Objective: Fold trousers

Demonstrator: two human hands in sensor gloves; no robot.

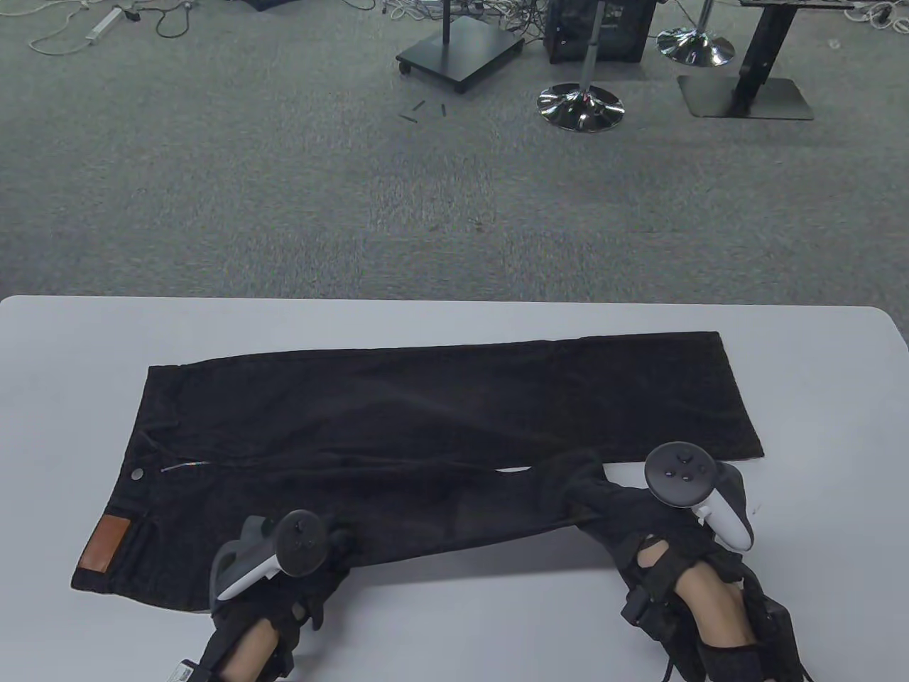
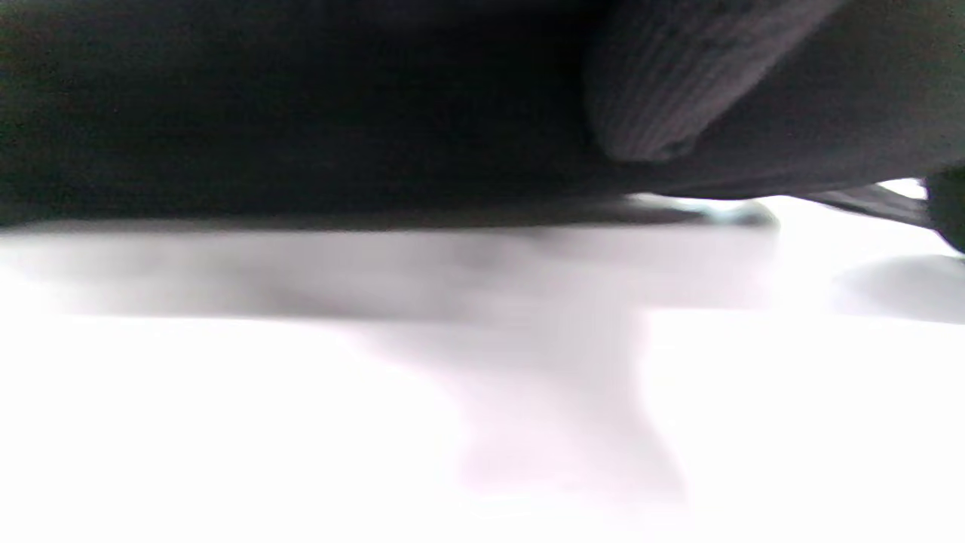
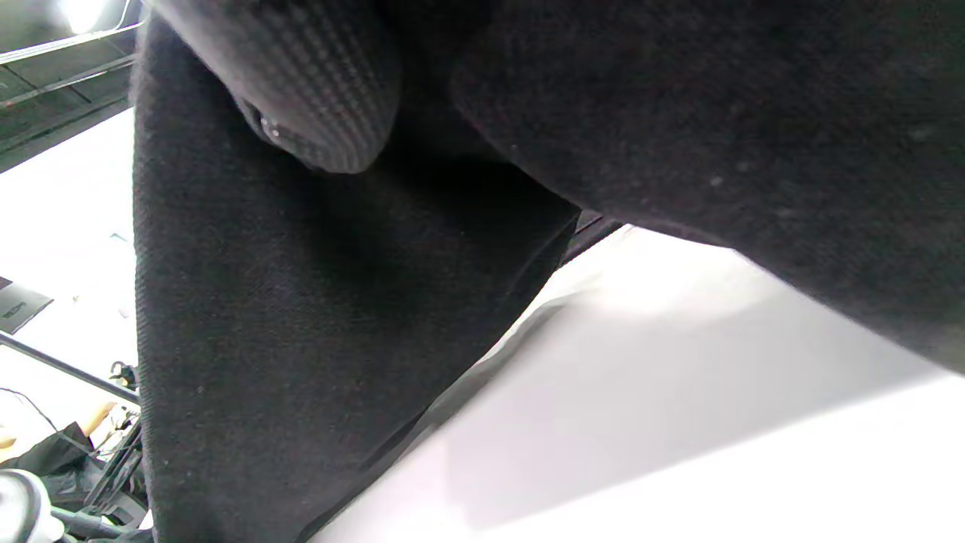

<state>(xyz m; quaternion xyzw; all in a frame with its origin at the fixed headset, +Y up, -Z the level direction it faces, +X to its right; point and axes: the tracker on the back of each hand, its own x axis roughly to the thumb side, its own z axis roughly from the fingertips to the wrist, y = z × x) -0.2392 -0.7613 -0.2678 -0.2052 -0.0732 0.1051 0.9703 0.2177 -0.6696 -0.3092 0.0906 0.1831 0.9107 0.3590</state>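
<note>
hands (image 1: pixel 298 561) (image 1: pixel 667 526) grip trousers (image 1: pixel 440 412)

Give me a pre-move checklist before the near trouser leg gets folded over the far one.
1. Far leg lies flat on the table: ok.
2. Right hand grips the near leg, bunched and lifted at that end: ok.
3. Left hand on the near leg's edge by the hip: ok; its grip: cannot tell.
4. Waistband flat: ok.
5. Near hem lined up with the far hem: cannot tell, the hand covers it.
</note>
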